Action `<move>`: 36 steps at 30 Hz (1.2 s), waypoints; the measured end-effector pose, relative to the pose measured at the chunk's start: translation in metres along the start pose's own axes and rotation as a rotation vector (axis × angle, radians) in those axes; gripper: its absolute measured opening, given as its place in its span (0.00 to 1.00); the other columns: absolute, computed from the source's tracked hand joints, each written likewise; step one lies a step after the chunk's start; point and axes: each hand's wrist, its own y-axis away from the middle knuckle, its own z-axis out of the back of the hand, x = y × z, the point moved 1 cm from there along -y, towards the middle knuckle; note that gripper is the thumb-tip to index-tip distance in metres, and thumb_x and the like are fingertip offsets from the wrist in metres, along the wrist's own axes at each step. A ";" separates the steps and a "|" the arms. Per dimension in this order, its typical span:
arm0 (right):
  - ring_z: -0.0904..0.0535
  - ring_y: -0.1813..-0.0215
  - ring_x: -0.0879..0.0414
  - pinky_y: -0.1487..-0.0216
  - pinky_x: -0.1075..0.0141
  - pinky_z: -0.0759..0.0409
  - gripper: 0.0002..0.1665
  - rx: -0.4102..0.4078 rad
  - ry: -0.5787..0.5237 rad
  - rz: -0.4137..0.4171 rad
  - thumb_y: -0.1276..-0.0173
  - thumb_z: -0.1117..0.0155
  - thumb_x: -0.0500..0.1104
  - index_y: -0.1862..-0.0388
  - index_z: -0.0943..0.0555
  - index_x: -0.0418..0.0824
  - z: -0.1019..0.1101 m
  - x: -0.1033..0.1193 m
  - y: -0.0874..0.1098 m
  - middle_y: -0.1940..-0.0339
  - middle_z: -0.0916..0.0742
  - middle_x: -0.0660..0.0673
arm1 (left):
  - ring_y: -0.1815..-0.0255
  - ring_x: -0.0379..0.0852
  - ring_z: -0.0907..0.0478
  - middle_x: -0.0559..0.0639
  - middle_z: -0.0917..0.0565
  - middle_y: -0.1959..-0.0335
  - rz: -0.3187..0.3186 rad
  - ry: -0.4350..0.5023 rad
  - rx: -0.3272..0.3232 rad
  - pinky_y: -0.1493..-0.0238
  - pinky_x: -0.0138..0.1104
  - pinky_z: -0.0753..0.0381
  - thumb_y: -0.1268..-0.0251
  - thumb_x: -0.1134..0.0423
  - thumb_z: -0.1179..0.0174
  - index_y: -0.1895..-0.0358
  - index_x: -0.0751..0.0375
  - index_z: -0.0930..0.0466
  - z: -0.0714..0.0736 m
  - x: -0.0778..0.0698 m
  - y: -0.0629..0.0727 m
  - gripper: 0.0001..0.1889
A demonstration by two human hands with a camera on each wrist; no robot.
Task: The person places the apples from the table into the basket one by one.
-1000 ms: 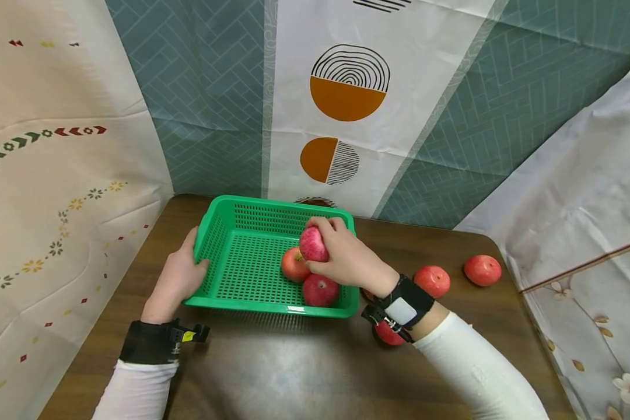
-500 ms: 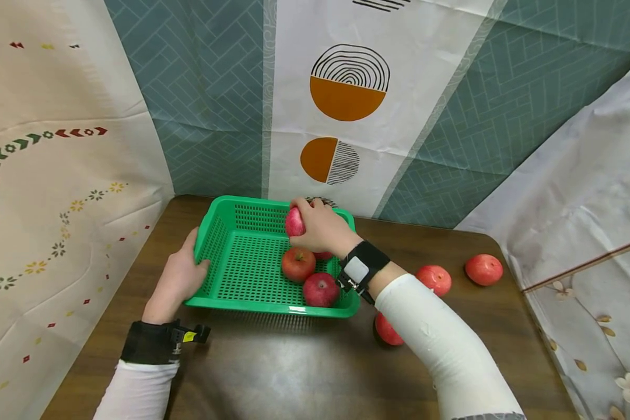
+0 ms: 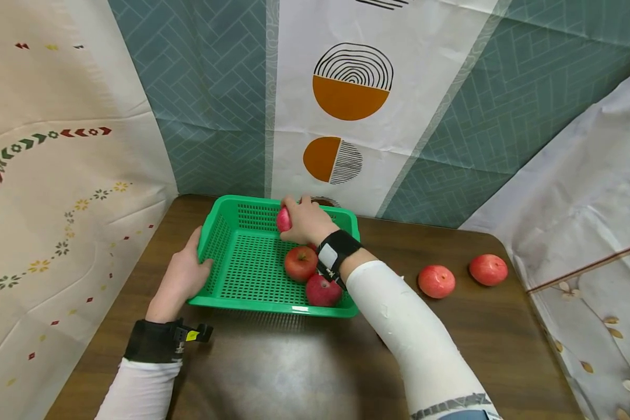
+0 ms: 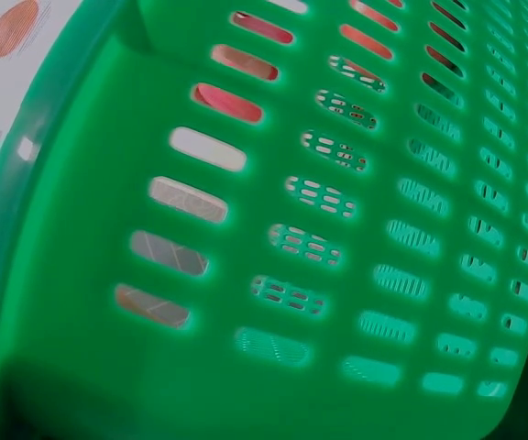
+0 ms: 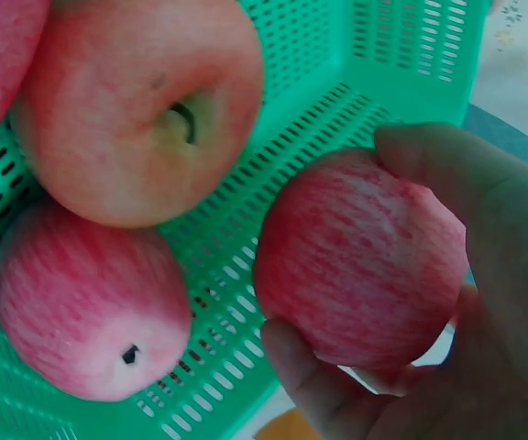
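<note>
My right hand (image 3: 308, 221) grips a pink-red apple (image 5: 360, 261) at the far side of the green plastic basket (image 3: 273, 309); thumb and fingers curl round it, close over the basket floor. My left hand (image 3: 186, 271) holds the basket's left rim, thumb on the inner side. Below the right wrist lie an orange-red apple (image 3: 300, 263) and a darker red apple (image 3: 322, 290) in the basket. Another pink apple (image 5: 90, 307) is largely hidden by the wrist in the head view. In the left wrist view, the slotted basket wall (image 4: 81, 367) fills the picture.
Two red apples, one nearer (image 3: 437, 282) and one farther right (image 3: 488, 269), lie on the brown wooden table (image 3: 273, 373) right of the basket. Patterned cloths (image 3: 215, 116) hang behind and along both sides of the table.
The right hand has carried its apple left and toward the basket's back wall. Its sleeve now covers an apple on the table that showed earlier. The left hand keeps its hold.
</note>
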 end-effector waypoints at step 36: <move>0.25 0.32 0.39 0.46 0.52 0.14 0.46 0.044 0.262 -0.039 0.30 0.23 0.59 0.16 0.30 0.55 -0.054 0.021 -0.030 0.24 0.29 0.35 | 0.65 0.60 0.16 0.84 0.25 0.37 0.020 0.013 0.007 0.67 0.47 0.20 0.18 0.66 0.47 0.11 0.61 0.66 -0.003 0.002 -0.003 0.44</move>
